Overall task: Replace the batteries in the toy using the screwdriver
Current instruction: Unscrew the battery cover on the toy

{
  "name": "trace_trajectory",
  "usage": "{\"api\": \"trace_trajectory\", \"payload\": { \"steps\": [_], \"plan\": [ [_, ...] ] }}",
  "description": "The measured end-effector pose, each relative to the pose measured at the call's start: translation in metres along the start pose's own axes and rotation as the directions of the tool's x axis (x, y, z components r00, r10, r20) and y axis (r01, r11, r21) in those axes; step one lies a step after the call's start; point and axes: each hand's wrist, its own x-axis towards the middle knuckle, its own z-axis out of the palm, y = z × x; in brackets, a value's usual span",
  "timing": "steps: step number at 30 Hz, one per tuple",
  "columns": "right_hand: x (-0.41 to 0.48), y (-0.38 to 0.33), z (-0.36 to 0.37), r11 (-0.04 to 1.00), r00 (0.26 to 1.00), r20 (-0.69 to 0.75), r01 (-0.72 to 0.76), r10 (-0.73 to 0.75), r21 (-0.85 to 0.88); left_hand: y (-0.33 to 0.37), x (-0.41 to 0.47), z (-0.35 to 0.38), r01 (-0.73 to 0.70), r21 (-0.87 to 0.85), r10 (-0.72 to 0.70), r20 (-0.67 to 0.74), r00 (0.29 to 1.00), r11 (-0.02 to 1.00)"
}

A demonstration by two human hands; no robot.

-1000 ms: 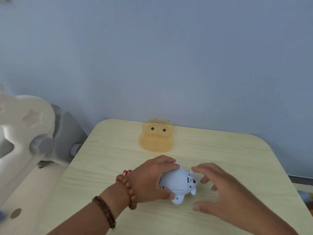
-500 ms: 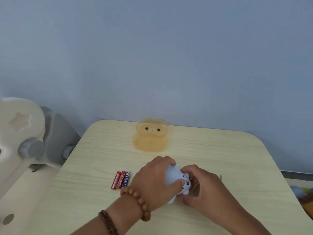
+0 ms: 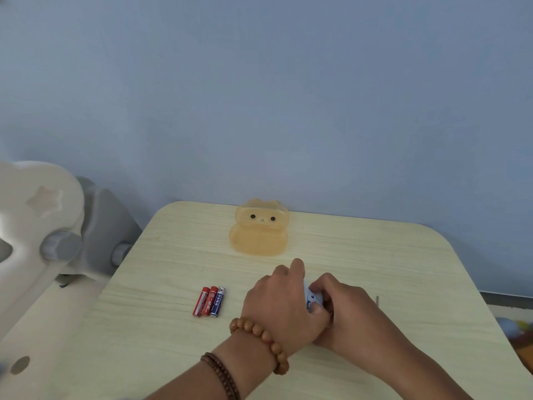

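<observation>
A small pale blue toy (image 3: 311, 299) rests on the wooden table (image 3: 161, 327), almost wholly covered by both hands. My left hand (image 3: 279, 307) wraps around it from the left. My right hand (image 3: 346, 310) closes on it from the right, fingers at its underside. Three batteries (image 3: 209, 301), two red and one blue, lie side by side to the left of my hands. A thin dark sliver, possibly the screwdriver (image 3: 377, 300), shows just past my right hand.
A translucent orange bear-shaped container (image 3: 259, 229) stands at the back of the table near the blue wall. A cream and grey plastic chair (image 3: 52, 226) sits left of the table. Colourful items lie on the floor at the far right (image 3: 516, 330).
My right hand came in from an open hover and closed on the toy. The view shifted, so the batteries came out from behind my left wrist.
</observation>
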Motion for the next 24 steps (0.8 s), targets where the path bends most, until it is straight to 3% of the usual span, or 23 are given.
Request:
{"api": "trace_trajectory", "payload": {
  "steps": [11, 17, 24],
  "plan": [
    [-0.003, -0.003, -0.002, 0.999, 1.0, -0.013, -0.024, 0.025, 0.031, -0.006, 0.003, -0.002, -0.069, -0.032, 0.07, 0.02, 0.997, 0.997],
    [-0.005, -0.003, -0.003, 0.998, 0.999, -0.002, -0.037, 0.037, 0.04, -0.012, 0.001, -0.009, -0.207, 0.06, 0.204, 0.053, 0.977, 0.976],
    [-0.006, 0.008, -0.002, 0.998, 0.999, 0.0, -0.043, 0.043, 0.035, -0.04, 0.002, -0.018, -0.377, 0.006, 0.371, 0.163, 0.914, 0.926]
  ]
}}
